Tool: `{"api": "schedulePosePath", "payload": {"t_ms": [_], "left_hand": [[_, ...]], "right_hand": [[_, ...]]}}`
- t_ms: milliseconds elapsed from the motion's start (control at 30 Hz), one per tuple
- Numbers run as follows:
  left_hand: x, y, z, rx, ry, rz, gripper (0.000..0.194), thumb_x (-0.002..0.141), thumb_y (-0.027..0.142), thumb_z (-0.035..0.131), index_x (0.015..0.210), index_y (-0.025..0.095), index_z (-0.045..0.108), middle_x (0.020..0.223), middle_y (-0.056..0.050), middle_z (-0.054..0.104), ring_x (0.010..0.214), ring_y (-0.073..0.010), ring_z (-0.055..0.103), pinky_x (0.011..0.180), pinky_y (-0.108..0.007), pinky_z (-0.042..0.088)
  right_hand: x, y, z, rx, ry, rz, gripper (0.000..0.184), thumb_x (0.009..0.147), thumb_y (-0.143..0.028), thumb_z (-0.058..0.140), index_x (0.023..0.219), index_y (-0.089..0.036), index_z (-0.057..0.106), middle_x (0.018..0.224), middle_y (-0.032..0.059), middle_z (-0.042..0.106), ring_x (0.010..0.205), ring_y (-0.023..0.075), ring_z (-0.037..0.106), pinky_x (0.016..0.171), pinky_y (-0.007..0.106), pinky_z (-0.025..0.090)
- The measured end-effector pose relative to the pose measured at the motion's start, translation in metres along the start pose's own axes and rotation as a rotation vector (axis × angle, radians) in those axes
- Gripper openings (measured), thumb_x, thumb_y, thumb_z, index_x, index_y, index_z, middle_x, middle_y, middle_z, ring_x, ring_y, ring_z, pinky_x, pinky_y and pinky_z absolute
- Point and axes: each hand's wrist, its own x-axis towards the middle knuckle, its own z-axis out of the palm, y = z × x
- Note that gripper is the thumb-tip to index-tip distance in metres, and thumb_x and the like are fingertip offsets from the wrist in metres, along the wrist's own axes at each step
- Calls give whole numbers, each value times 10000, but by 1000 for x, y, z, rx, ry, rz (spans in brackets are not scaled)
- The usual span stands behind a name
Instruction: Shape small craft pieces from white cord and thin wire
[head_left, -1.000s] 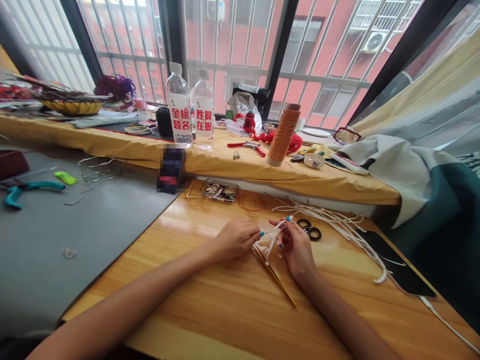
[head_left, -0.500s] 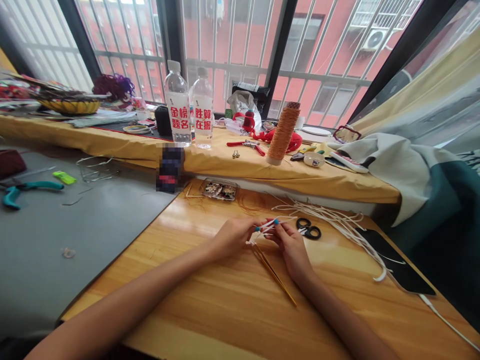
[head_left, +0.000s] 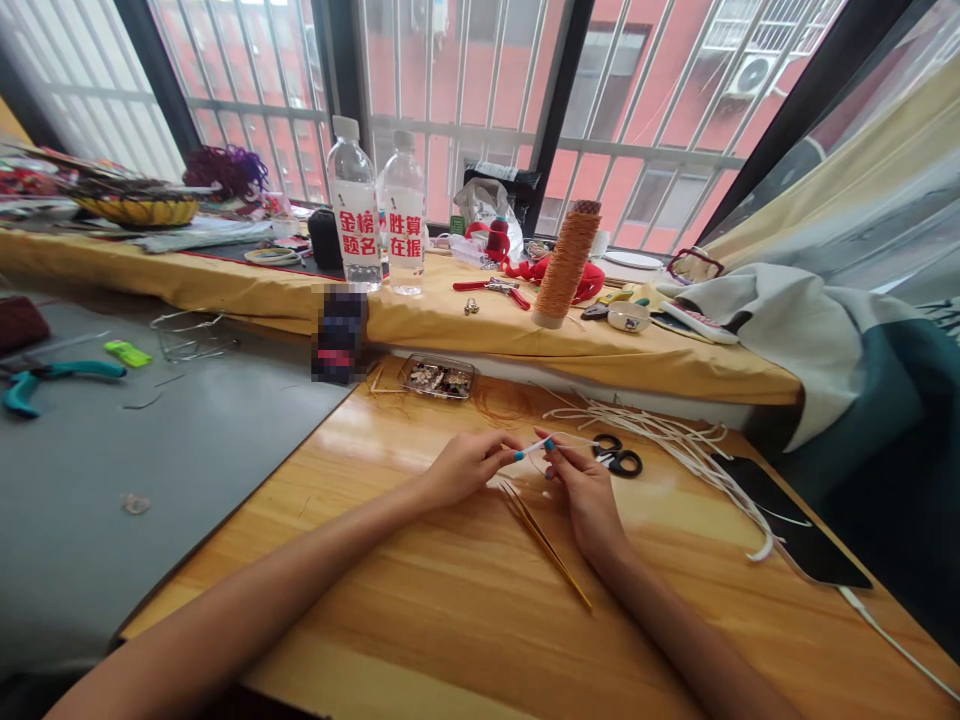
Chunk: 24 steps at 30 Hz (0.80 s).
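Between my two hands a short length of white cord (head_left: 535, 446) is stretched above the wooden table. My left hand (head_left: 469, 467) pinches one end of it between thumb and forefinger. At the other end, my right hand (head_left: 585, 490) pinches the cord, and a thin white strand trails off toward the scissors. Gold tweezers (head_left: 551, 552) lie on the table just below the hands, their tips pointing away from me. Black-handled scissors (head_left: 618, 458) rest right of my right hand, with their blades partly hidden.
White cords (head_left: 660, 432) lie in a loose bundle at the right, reaching over a dark phone (head_left: 795, 530) with a cable. A clear box of beads (head_left: 437, 378) sits at the table's back edge. Bottles (head_left: 406, 215), a cord spool (head_left: 566, 265) and red-handled pliers (head_left: 495, 290) occupy the sill.
The looped white strands between my hands are now drawn into one straight short piece. My hands have shifted only slightly; the tweezers and scissors lie where they were.
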Motion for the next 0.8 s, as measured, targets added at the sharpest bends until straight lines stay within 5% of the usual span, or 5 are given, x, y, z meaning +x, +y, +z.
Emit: {"api": "schedulePosePath", "payload": {"t_ms": [200,433,800], "left_hand": [[3,-6,2,29,-91,-4,299,829,308,367,1042,202,548,646,13,579,567,-87,486,539,-161,350],[3,-6,3,197,-180,48,254,827,259,386,741,143,596,507,29,513,516,-80,465,503,-154,325],[-3,-2,1,229,-268,186,332,832,319,372,650,141,586,570,19,566,529,-62,475,523,-147,322]], "right_hand": [[-2,-3,2,125,-82,91,218,606,-311,670,796,-205,681,715,-2,603,600,81,478,544,191,400],[-3,-5,4,188,-105,150,222,605,-287,675,806,-194,661,805,1,615,675,85,524,632,193,423],[-4,-5,5,170,-150,171,204,657,-340,618,781,-180,596,703,-18,608,417,25,415,382,158,305]]}}
